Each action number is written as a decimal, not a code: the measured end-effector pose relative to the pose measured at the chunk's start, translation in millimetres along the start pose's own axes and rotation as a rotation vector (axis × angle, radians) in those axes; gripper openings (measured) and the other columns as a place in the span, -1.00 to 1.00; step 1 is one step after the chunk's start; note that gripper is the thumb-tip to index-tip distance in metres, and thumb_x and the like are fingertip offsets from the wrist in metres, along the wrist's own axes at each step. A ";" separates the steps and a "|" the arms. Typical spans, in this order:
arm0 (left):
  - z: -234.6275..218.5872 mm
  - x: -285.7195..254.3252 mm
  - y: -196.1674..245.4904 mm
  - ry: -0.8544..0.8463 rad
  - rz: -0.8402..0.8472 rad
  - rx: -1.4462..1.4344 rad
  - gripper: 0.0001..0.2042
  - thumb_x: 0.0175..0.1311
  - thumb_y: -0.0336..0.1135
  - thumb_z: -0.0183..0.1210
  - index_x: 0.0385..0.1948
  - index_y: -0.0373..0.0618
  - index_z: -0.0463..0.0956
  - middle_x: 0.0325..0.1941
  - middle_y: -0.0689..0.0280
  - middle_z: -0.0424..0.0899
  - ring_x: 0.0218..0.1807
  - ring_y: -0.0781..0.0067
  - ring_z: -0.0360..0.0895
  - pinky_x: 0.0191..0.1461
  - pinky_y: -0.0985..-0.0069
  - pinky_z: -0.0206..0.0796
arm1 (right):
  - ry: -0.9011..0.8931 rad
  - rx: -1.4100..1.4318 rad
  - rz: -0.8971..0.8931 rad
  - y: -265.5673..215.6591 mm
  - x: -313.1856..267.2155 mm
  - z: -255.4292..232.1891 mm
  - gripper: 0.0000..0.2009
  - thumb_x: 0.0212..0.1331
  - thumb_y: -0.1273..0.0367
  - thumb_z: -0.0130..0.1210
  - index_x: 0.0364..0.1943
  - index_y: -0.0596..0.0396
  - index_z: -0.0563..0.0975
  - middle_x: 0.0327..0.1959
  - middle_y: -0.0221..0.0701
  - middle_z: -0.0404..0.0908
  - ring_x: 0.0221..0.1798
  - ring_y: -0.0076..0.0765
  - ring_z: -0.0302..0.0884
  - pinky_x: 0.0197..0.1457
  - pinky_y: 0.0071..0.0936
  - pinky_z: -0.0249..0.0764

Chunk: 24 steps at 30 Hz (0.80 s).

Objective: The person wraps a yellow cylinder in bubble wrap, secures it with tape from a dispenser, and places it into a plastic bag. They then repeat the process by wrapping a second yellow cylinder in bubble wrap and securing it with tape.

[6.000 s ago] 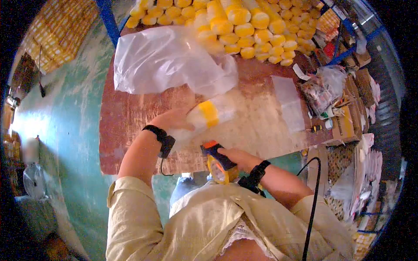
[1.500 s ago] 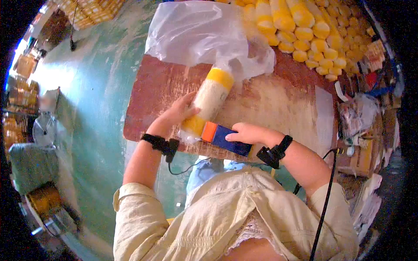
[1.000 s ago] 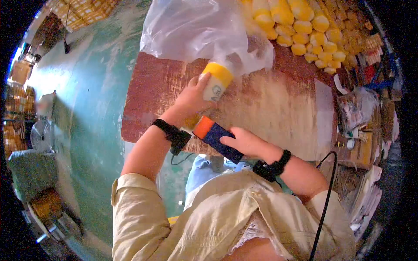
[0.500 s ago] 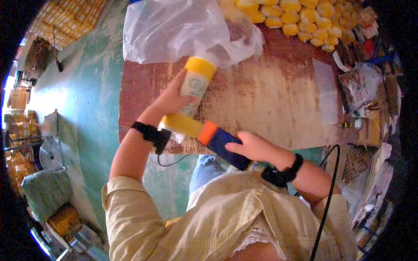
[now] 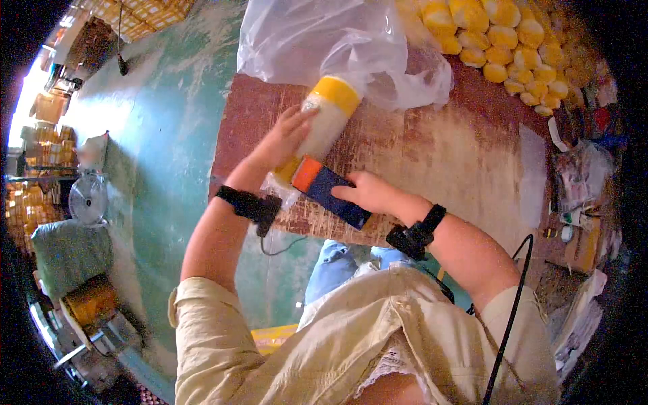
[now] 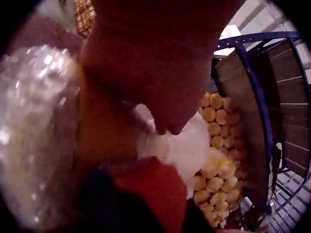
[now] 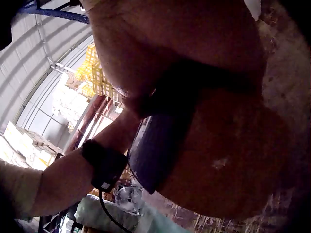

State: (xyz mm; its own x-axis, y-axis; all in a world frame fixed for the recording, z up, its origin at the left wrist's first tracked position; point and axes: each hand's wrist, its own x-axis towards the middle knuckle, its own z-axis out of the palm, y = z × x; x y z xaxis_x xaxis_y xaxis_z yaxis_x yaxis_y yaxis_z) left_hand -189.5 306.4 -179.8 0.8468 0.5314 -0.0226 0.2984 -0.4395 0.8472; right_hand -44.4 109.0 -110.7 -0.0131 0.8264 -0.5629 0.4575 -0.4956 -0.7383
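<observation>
One straight-fingered left hand (image 5: 282,140) is touching a probably light, slick roll (image 5: 329,125) upper-centre, best held mid-length; right hand (image 5: 372,193) is gripping a dispenser (image 5: 335,198).

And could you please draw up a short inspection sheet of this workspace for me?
Surface: table, its red-brown top heavily worn.
Job's things: yellow-and-white roll lying on the table; tape dispenser, orange end by the roll's near end.
Clutter: plastic bag beyond the roll; stacked rolls at far right.
Grippers: left hand rests its fingers on the roll; right hand grips the dispenser.
Cables: black cable at right; thin cable below left wrist strap.
Surroundings: fan and green floor at left.
</observation>
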 end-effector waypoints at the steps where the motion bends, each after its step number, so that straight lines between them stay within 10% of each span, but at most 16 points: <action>1: 5.9 -4.8 18.9 0.057 -0.005 0.139 -0.43 0.10 -0.28 0.10 0.20 0.05 0.14 0.09 0.04 0.32 0.10 0.11 0.35 0.13 0.32 0.22 | 0.002 -0.016 0.013 4.5 2.3 1.0 -0.56 0.07 0.08 0.04 -0.29 0.27 0.51 -0.44 -0.23 0.57 -0.37 -0.36 0.51 -0.25 -0.39 0.41; 10: -2.4 -2.0 33.2 0.021 -0.207 0.110 -0.21 -0.09 -0.19 0.27 0.25 0.00 0.03 0.08 0.00 0.38 0.07 0.10 0.40 0.13 0.35 0.23 | -0.076 0.125 0.169 23.5 -44.8 -0.9 -0.58 0.12 0.11 0.02 -0.28 0.30 0.50 -0.46 -0.34 0.56 -0.40 -0.50 0.45 -0.29 -0.47 0.40; 11: -5.5 -1.8 28.5 0.001 -0.211 -0.032 -0.21 -0.08 -0.22 0.27 0.25 -0.03 0.02 0.09 0.02 0.37 0.08 0.16 0.39 0.13 0.38 0.22 | -0.068 0.165 0.131 26.2 -53.7 -2.9 -0.48 0.04 -0.01 0.03 -0.36 0.31 0.52 -0.46 -0.15 0.58 -0.38 -0.23 0.54 -0.27 -0.28 0.44; 24: -55.3 0.8 3.6 -0.074 -0.245 -0.524 -0.27 0.05 -0.30 0.18 0.26 -0.17 -0.03 0.26 0.10 0.20 0.26 0.23 0.17 0.29 0.40 0.01 | -0.056 -0.030 0.148 -3.7 29.0 7.6 -0.43 -0.06 -0.07 0.04 -0.38 0.30 0.55 -0.46 -0.06 0.58 -0.42 -0.06 0.55 -0.29 -0.25 0.45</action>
State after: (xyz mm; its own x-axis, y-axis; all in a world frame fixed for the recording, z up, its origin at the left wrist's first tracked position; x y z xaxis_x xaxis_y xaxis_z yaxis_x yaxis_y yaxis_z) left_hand -212.1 345.2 -147.4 0.8146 0.5123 -0.2719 0.2475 0.1168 0.9618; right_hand -53.2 132.8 -127.1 0.0069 0.7284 -0.6852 0.4847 -0.6017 -0.6348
